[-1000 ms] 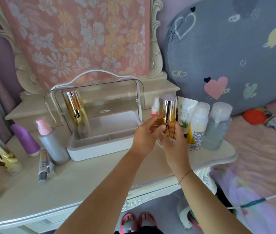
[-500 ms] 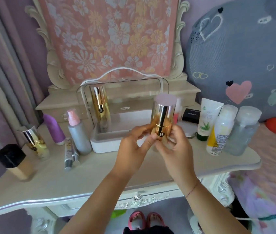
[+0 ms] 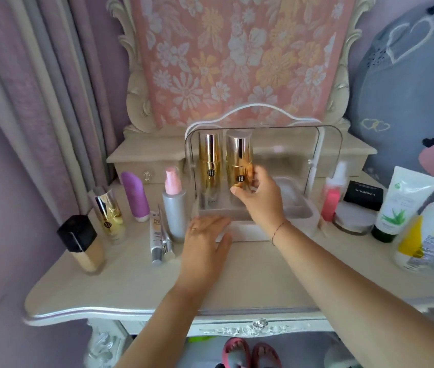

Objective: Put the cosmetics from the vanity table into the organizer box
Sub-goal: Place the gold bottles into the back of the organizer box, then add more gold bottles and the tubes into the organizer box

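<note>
A clear-lidded white organizer box (image 3: 314, 219) stands open at the middle back of the vanity table (image 3: 136, 285). Inside at its left stands a gold bottle (image 3: 209, 166). Beside it my right hand (image 3: 259, 197) holds a second gold bottle (image 3: 238, 160) upright in the box, fingers curled round its lower part. My left hand (image 3: 204, 245) lies flat with straight fingers on the table, touching the box's front left edge. Left of the box stand a third gold bottle (image 3: 109, 213), a purple bottle (image 3: 135, 196), a grey pump bottle (image 3: 173, 205) and tubes (image 3: 159, 240).
A black-capped foundation bottle (image 3: 84, 243) stands at the far left. Right of the box are a pink bottle (image 3: 332, 193), a round jar (image 3: 352, 219), a black compact (image 3: 363, 199), an aloe tube (image 3: 401, 203) and a yellow-labelled spray bottle (image 3: 428, 235). A carved mirror frame and drawers rise behind.
My right hand carried the gold bottle from in front of me into the box, next to the first one. My left hand let go of it and dropped to the table.
</note>
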